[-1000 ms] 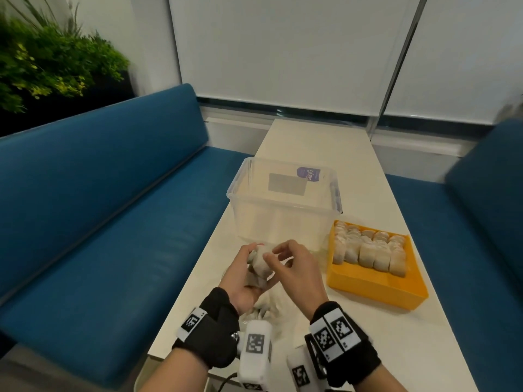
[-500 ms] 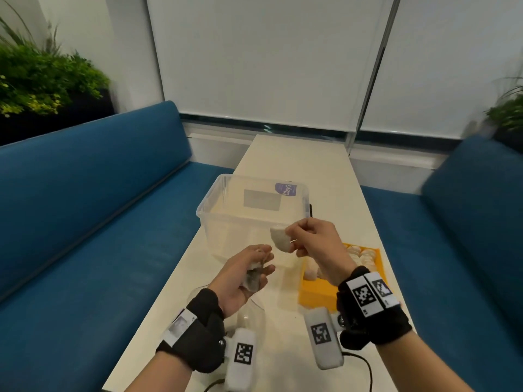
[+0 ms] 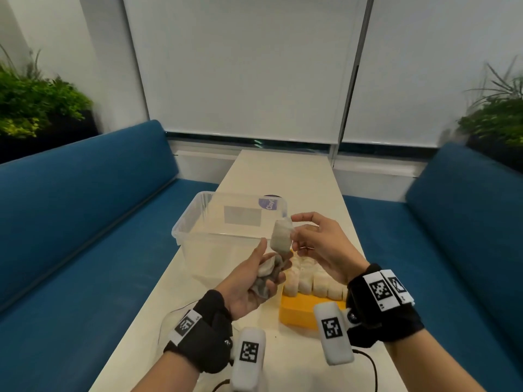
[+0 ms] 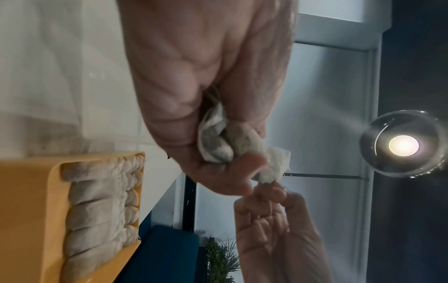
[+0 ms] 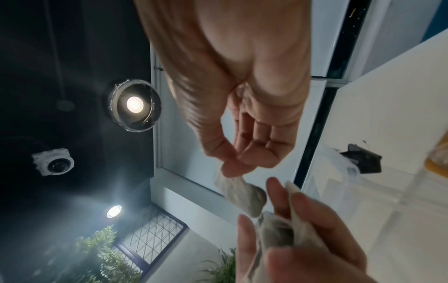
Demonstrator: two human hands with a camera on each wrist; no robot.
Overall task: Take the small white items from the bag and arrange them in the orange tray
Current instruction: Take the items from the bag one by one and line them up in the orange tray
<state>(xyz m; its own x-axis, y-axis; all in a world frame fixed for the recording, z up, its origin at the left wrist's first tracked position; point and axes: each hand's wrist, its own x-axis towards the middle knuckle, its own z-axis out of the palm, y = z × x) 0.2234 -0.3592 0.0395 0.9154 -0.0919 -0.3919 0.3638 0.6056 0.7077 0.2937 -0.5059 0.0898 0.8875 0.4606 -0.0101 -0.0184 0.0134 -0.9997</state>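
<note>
Nearest me, my left hand [image 3: 249, 281] curls round a crumpled bunch of small white sachets [image 3: 267, 274], apparently joined in a strip. Just above, my right hand [image 3: 317, 244] pinches the top white paper sachet [image 3: 281, 236] between thumb and forefinger. I'd pull it free gently, gripping the seam so nothing tears. Below and beyond sits the orange plastic tray [image 3: 297, 309], rows filled toward its far side, its near strip bare. The clear plastic tub [image 3: 226, 222] crowds the left; to the right, the pale table [image 3: 283, 171] lies open.

Left hand [image 4: 206, 92] grips bunched white sachets [image 4: 225, 141]; right hand [image 4: 274, 229] pinches one end; orange tray [image 4: 31, 201] packed with sachet rows.
</note>
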